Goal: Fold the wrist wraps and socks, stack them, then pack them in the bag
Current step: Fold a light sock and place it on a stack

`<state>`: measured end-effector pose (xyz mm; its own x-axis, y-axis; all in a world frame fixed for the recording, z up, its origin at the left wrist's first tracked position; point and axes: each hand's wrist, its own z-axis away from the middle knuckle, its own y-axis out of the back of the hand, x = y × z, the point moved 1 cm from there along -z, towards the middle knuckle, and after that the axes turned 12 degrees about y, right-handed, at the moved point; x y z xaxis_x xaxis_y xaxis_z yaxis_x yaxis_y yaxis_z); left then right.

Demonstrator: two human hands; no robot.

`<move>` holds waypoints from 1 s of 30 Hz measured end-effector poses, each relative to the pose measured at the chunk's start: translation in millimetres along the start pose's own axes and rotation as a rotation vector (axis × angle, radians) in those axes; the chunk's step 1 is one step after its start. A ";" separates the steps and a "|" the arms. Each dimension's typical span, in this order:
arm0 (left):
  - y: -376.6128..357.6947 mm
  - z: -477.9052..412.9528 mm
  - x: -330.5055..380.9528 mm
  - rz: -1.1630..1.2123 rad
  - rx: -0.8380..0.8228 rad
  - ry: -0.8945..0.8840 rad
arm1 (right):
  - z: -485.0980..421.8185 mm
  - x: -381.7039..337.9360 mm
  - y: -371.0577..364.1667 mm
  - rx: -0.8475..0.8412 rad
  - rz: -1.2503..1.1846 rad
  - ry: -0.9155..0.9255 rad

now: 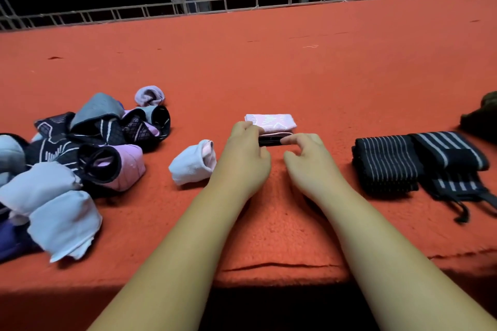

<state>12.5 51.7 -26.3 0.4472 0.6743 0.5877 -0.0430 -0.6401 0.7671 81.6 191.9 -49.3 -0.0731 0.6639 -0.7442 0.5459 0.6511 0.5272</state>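
On the red-covered worktop (295,62), a folded sock (271,122), pink with a black edge toward the person, lies in the middle, just beyond both hands. The left hand (247,148) grips its left end with curled fingers. The right hand (306,153) is loosely spread, and its forefinger lies along the black edge; the other fingers hold nothing. A pale rolled sock (192,162) sits just left of the left wrist. Farther left is a loose heap of socks (80,148), black, grey and lilac. To the right, well apart from the hands, two black striped wrist wraps (387,164) lie side by side, touching. A dark green thing (484,113) shows at the right edge; I cannot tell what it is.
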 end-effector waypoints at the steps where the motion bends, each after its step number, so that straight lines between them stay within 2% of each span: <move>1: 8.5 6.5 0.7 -0.009 0.043 -0.016 | 5.0 -2.9 -0.2 -0.007 -0.003 0.014; 3: 28.8 16.1 -1.4 -0.010 0.147 0.013 | 15.0 -7.9 -0.9 -0.034 -0.001 0.034; 5: 49.3 21.8 -9.2 -0.008 0.214 0.120 | 24.9 -11.4 -2.1 -0.063 0.006 0.065; 9: 74.0 35.3 -42.9 -0.033 0.245 0.375 | 43.8 -22.5 -6.4 -0.103 -0.002 0.134; 11: 74.5 48.9 -59.4 -0.027 0.238 0.435 | 51.1 -28.6 -10.1 -0.126 -0.016 0.154; 16: 64.7 64.0 -77.8 0.072 0.293 0.467 | 62.1 -40.1 -24.2 -0.177 -0.041 0.181; 22: 67.4 53.7 -72.2 -0.028 0.325 0.511 | 59.3 -45.7 -38.4 -0.189 -0.062 0.167; 25: 67.8 51.6 -74.2 0.033 0.303 0.470 | 54.0 -46.5 -45.1 -0.166 -0.141 0.109; 30: 69.0 58.2 -66.0 0.136 0.159 0.327 | 46.5 -54.6 -54.7 -0.161 -0.228 0.006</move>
<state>32.0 -58.3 -27.1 0.1377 0.6450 0.7517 0.0681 -0.7633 0.6424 94.6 102.9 -56.6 -0.1844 0.4952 -0.8490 0.3755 0.8338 0.4048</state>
